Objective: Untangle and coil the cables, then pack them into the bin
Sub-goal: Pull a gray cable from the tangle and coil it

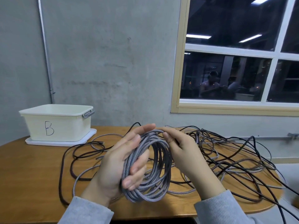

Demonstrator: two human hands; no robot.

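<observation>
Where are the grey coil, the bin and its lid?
grey coil (pixel 146 190), head view, lower bundle of loops.
bin (pixel 68 125), head view, front wall right of the letter B.
lid (pixel 90 135), head view, right corner under the bin.

The bin (pixel 56 125) stood on a flat lid (pixel 61 143) at the desk's (pixel 32 160) far left corner, against the wall. A coil of cable (pixel 145 167) hung above the desk's near middle, held between the left hand (pixel 118 160) on its left side and the right hand (pixel 184 152) at its upper right. Behind and to the right of the hands, loose tangled cables (pixel 226 152) spread across the desk to its right edge, some trailing over it. Other strands (pixel 77 152) looped left toward the bin.
</observation>
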